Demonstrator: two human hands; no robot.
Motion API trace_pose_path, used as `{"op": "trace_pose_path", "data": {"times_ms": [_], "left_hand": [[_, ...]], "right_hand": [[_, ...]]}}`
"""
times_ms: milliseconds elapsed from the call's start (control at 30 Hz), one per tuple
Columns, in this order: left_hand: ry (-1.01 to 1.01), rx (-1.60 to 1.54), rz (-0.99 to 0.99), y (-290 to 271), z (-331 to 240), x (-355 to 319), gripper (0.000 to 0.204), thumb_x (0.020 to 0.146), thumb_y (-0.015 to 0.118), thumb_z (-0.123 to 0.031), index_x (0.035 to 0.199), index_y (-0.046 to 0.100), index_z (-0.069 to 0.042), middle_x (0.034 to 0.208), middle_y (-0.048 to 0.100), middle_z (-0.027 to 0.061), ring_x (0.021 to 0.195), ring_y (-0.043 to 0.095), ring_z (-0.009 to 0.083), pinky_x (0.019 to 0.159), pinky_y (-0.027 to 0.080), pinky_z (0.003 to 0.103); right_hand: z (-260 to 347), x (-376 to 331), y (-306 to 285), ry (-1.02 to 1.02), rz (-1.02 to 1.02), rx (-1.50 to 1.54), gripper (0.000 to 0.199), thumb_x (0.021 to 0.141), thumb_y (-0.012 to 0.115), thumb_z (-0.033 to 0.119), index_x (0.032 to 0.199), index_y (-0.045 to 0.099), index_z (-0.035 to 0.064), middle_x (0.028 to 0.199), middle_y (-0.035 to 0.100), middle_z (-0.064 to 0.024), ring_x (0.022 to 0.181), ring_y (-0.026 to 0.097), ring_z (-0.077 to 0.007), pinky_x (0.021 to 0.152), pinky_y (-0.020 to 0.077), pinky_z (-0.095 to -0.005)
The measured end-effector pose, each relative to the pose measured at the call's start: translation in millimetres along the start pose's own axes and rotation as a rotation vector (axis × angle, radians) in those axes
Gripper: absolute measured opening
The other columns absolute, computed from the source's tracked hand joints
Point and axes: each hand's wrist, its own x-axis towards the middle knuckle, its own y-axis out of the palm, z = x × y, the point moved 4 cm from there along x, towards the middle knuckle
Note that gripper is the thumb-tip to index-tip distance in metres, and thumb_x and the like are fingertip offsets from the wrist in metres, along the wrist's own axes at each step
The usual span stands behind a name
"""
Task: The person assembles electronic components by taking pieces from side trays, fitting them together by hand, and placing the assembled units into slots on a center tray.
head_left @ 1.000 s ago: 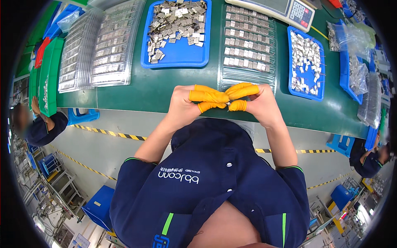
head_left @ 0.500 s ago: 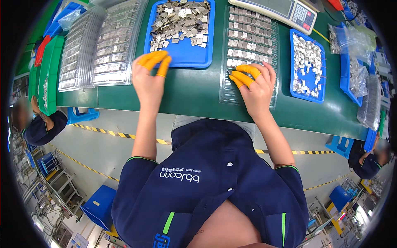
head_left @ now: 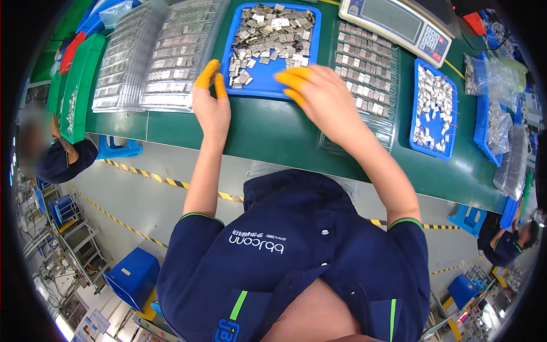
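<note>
While both hands reached out over the green table (head_left: pixel 268 134), the person was at the picking-up step of the work. The left hand (head_left: pixel 211 105) had orange finger covers on and lay flat near the lower left corner of the blue tray (head_left: pixel 259 88). Its fingers were spread, and it held nothing that I could see. The right hand (head_left: pixel 325 100) also wore orange tips. It hovered at the lower right edge of that same tray, fingers loose and a bit apart, with no piece clamped between them. The two hands were well apart from each other.

Inside the blue tray lay a heap of small shiny metal pieces (head_left: pixel 270 31), all jumbled up. Just beside it, under the right wrist, sat a clear tray with rows (head_left: pixel 364 62) of the same kind of pieces, set neatly in little pockets. Another blue tray (head_left: pixel 433 105) with loose pieces stood further right, and a weighing scale (head_left: pixel 399 23) stood behind.

I think the next move called for care: pinching just one small piece out of the messy heap, because the pieces were thin and lay on top of each other. The orange tips could help the fingers grip.
</note>
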Motion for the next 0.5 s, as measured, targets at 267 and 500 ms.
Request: {"op": "trace_pose_path", "data": {"times_ms": [267, 500], "left_hand": [[-0.095, -0.214, -0.002, 2.1, 5.2, -2.9, 0.03, 0.08, 0.059, 0.002, 0.11, 0.058, -0.004, 0.091, 0.063, 0.0122, 0.076, 0.063, 0.018, 0.069, 0.049, 0.028], [-0.088, -0.213, 0.029, 0.1, 9.1, -0.3, 0.03, 0.08, 0.059, 0.004, 0.109, 0.059, -0.004, 0.089, 0.064, 0.0081, 0.073, 0.06, 0.0122, 0.071, 0.049, 0.025]], "right_hand": [[-5.5, 74.7, 75.9, -0.255, 0.253, 0.124, 0.02, 0.067, 0.07, 0.018, 0.086, 0.067, 0.0124, 0.097, 0.056, -0.0038, 0.097, 0.049, -0.0226, 0.09, 0.0339, -0.0363], [-12.9, 81.3, 68.3, -0.292, 0.207, -0.065, 0.02, 0.067, 0.07, 0.024, 0.085, 0.068, 0.016, 0.093, 0.057, -0.0035, 0.094, 0.05, -0.0216, 0.091, 0.0321, -0.036]]}}
